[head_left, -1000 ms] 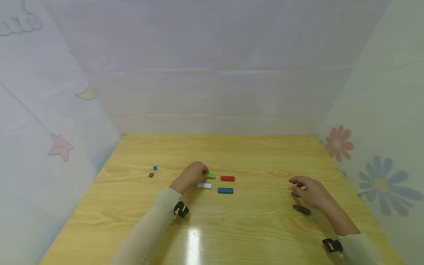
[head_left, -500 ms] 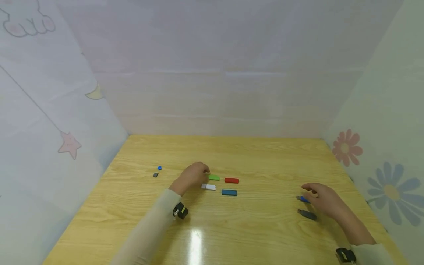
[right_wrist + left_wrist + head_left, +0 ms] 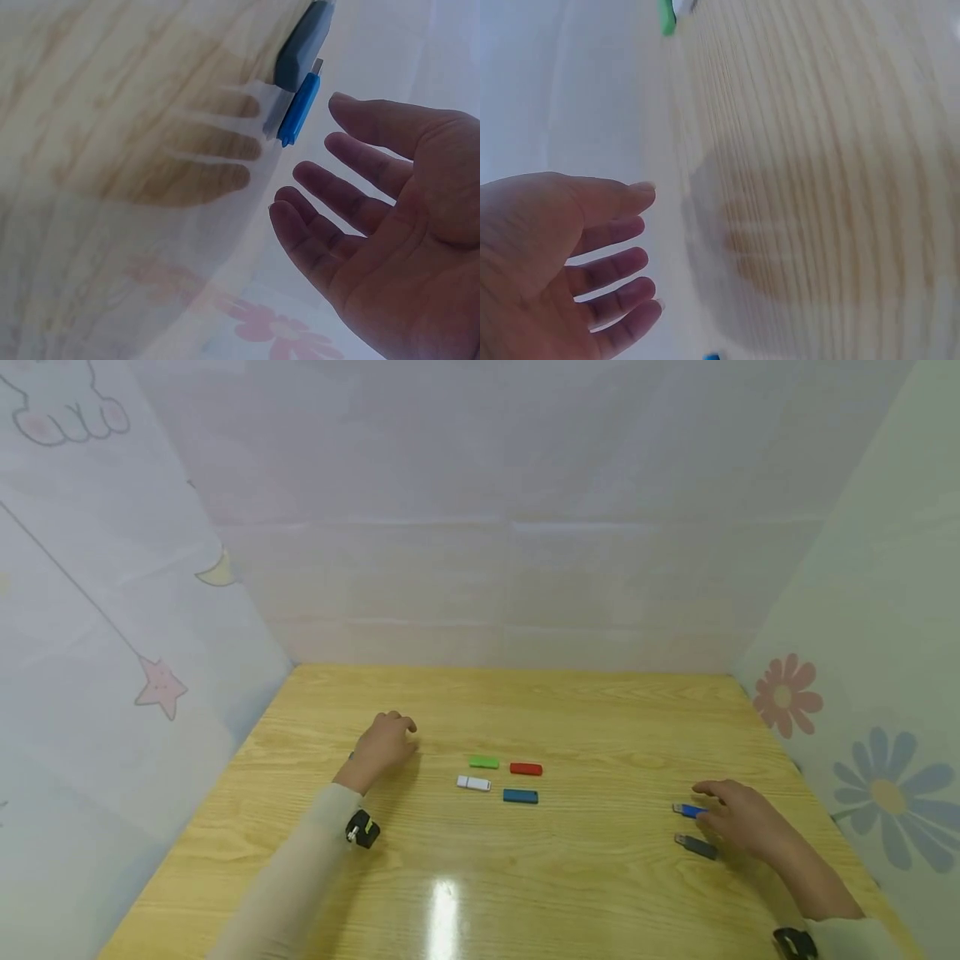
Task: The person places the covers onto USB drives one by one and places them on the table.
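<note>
Left hand point(image 3: 384, 743) and right hand point(image 3: 742, 820) both empty, fingers loosely spread above the wood!

Pale printed sheets point(image 3: 480, 527) rise around me, and the broad wooden table point(image 3: 585, 877) stretches out below. Across it reach my cream sleeves point(image 3: 288, 868), each with a black wrist camera point(image 3: 363, 829) at the cuff. Over on the left, my hand hangs relaxed, gripping nothing, well clear of the middle group. Look right: my other hand is just as loose, poised over the bright blue USB stick point(image 3: 687, 811), hiding one end of it from the head view, yet apart from it in the right wrist view. Just beside, nearer me, lies the dark grey USB stick point(image 3: 696, 847). Mid-table, four more in two rows: green stick point(image 3: 483, 762) and red stick point(image 3: 526, 769) farther off, white stick point(image 3: 474, 783) and dark blue stick point(image 3: 521, 796) closer, none touching! Smallest of all, a blue piece point(image 3: 711, 357) peeks in at the left wrist view's bottom edge, and a dark piece point(image 3: 352, 756) barely shows past my left wrist.
</note>
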Available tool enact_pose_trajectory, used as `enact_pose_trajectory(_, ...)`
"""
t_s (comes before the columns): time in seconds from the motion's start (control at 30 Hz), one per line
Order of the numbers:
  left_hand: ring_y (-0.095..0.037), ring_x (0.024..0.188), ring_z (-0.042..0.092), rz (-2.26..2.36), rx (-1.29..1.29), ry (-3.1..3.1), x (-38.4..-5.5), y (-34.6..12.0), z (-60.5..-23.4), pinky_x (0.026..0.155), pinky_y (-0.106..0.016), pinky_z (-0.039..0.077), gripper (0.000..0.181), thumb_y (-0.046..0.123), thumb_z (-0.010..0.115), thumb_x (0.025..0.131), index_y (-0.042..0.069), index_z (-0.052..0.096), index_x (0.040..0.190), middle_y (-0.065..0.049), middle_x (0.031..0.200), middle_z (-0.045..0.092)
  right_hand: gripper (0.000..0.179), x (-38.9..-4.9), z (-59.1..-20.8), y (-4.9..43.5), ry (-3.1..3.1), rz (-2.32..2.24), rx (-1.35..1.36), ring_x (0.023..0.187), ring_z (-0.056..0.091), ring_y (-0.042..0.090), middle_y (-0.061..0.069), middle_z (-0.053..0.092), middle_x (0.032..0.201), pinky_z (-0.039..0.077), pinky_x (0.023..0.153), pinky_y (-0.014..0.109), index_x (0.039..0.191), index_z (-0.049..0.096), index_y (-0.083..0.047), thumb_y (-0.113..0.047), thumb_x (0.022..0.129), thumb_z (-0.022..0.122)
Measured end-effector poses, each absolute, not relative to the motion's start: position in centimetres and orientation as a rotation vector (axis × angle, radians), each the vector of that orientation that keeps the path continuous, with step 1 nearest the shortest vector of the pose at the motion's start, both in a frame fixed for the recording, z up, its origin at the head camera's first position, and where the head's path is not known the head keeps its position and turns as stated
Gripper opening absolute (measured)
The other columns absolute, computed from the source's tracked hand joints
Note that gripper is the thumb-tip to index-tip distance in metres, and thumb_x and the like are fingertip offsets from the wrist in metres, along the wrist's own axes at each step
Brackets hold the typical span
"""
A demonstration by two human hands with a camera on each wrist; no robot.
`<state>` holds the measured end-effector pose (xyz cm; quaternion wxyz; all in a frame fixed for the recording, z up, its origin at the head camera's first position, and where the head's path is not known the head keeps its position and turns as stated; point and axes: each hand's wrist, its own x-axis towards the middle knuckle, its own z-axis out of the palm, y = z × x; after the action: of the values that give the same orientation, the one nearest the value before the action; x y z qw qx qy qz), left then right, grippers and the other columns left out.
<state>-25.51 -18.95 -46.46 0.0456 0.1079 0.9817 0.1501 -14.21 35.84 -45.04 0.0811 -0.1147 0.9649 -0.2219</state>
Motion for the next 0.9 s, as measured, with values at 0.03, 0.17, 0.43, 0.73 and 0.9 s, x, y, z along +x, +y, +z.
enact_pose_trajectory(0.03,-0.04,0.123,0.049,0.458,0.314,2.999,-25.5,-19.5,-46.5,0.097,-0.051,0.05,0.036,0.023,0.066,0.1,0.003,0.064,0.129,-0.02,0.133,0.057,0.046,-14.2,-45.1,35.9,2.886,-0.658,-0.34,0.109,0.058,0.056,0.036,0.058,0.126,0.053,0.084,0.06,0.129,0.056,0.014,-0.011,0.093,0.071)
enact_pose_trajectory(0.17,-0.042,0.124,0.048,0.478,0.249,2.985,-25.4,-21.4,-46.4,0.096,-0.055,0.049,0.039,0.024,0.066,0.1,0.0,0.061,0.131,-0.023,0.135,0.055,0.046,-14.2,-45.5,36.0,2.91,-0.638,-0.351,0.106,0.06,0.054,0.036,0.059,0.124,0.053,0.083,0.059,0.128,0.058,0.014,-0.009,0.091,0.072)
enact_pose_trajectory(0.43,-0.05,0.132,0.042,0.496,0.209,2.946,-25.8,-23.9,-46.6,0.102,-0.062,0.044,0.041,0.02,0.063,0.101,-0.002,0.057,0.135,-0.028,0.137,0.052,0.044,-14.4,-46.0,36.1,2.939,-0.611,-0.385,0.106,0.059,0.053,0.035,0.059,0.122,0.053,0.084,0.06,0.127,0.059,0.012,-0.005,0.089,0.073)
enact_pose_trajectory(0.73,-0.053,0.13,0.043,0.497,0.176,2.916,-26.2,-25.1,-46.8,0.104,-0.064,0.041,0.043,0.02,0.063,0.1,-0.007,0.057,0.133,-0.031,0.136,0.051,0.045,-14.6,-46.4,36.2,2.915,-0.624,-0.368,0.105,0.06,0.049,0.033,0.059,0.122,0.054,0.082,0.057,0.129,0.058,0.011,-0.006,0.09,0.072)
enact_pose_trajectory(0.9,-0.052,0.127,0.047,0.488,0.151,2.9,-26.3,-25.6,-47.1,0.105,-0.062,0.041,0.04,0.015,0.06,0.101,-0.01,0.057,0.132,-0.032,0.134,0.053,0.042,-14.7,-46.9,36.2,2.945,-0.586,-0.387,0.108,0.058,0.051,0.03,0.061,0.12,0.052,0.086,0.06,0.126,0.061,0.009,-0.005,0.088,0.074)
